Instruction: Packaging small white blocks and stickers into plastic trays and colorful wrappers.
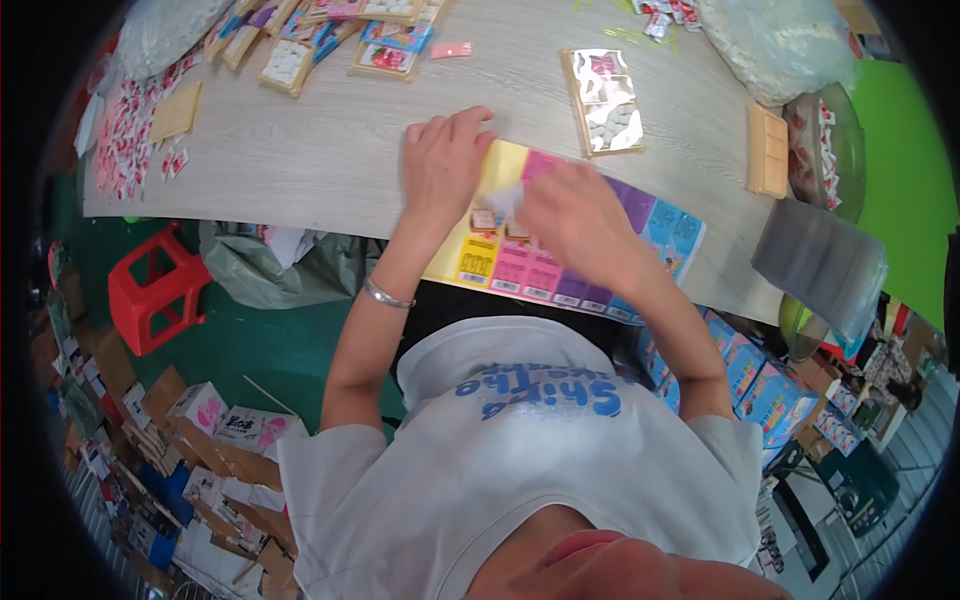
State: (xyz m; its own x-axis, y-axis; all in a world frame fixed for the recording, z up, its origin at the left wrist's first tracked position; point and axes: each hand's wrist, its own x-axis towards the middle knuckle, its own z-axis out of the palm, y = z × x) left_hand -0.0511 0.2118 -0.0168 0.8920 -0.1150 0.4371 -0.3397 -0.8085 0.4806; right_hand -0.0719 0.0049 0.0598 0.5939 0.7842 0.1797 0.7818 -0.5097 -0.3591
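A colourful printed sheet (497,258), banded yellow, pink, purple and blue, lies across the table's near edge. My left hand (445,160) rests at the sheet's left edge, palm down, fingers stretched forward with nothing held. Over the middle of the sheet is my right hand (578,215), its fingers curled in and smeared by motion. A blurred whitish piece (507,199) shows at those fingertips; its kind cannot be made out. Beyond the hands lies a clear-covered tray (606,102) with white pieces and a pink part inside.
More filled trays (287,66) are piled at the far left, near small red-and-white packets (130,135). At right are an empty cream tray (768,150), a clear bowl (845,150) and stacked clear plastic covers (815,255). A red stool (158,285) stands at left.
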